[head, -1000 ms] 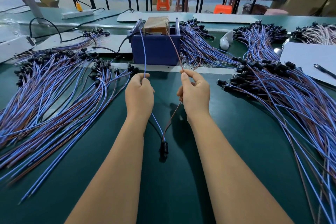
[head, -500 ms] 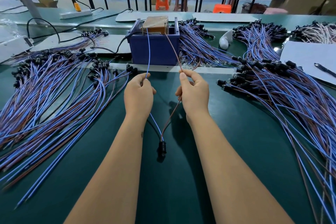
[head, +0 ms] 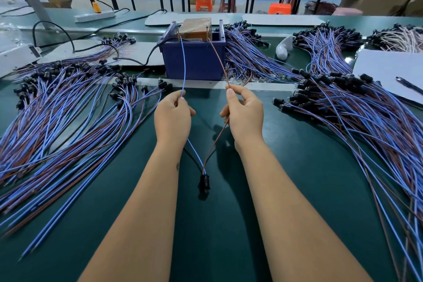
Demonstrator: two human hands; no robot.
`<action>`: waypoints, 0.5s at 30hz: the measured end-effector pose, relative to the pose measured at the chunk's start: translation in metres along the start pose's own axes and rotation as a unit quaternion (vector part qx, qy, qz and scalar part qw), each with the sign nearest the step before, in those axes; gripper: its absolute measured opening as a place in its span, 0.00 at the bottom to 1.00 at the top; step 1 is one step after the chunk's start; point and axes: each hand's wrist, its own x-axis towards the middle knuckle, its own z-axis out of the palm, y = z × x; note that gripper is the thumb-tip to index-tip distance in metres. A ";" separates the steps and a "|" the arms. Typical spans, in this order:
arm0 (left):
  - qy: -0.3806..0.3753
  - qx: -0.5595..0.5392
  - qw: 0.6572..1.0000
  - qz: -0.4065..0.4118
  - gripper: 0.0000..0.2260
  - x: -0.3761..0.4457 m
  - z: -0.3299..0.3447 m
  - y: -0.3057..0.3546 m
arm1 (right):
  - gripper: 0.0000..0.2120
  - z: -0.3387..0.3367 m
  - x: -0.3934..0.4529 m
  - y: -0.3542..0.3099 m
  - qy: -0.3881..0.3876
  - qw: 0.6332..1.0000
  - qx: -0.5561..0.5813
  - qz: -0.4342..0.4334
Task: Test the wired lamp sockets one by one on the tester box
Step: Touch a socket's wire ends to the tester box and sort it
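Note:
A blue tester box [head: 194,59] with a brown block on top stands at the middle of the green mat. My left hand [head: 172,119] pinches a blue wire [head: 183,64] whose tip reaches the left contact on the box. My right hand [head: 245,114] pinches the brown wire [head: 218,57], its tip at the right contact. Both wires run back under my hands to one black lamp socket [head: 204,182] lying on the mat between my forearms.
A big fan of wired sockets [head: 68,107] covers the mat on the left, another pile [head: 357,112] on the right, more behind the box [head: 247,52]. A white sheet with a pen [head: 389,71] lies far right. A black cable [head: 137,52] leads to the box.
The blue wire's tip has swung right from the box's left rim to the contact by the brown block. The hands and the socket have barely moved.

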 end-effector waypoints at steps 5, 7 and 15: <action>0.004 -0.003 1.000 -0.003 0.17 0.001 0.000 0.000 | 0.07 0.000 0.000 0.001 -0.002 1.000 -0.004 0.000; 0.006 -0.004 1.000 -0.005 0.17 0.001 0.000 0.000 | 0.07 0.000 0.000 0.001 -0.004 1.000 -0.004 0.001; 0.007 -0.001 1.000 -0.009 0.16 0.000 -0.001 0.000 | 0.06 0.002 0.002 0.002 -0.007 1.000 -0.013 -0.002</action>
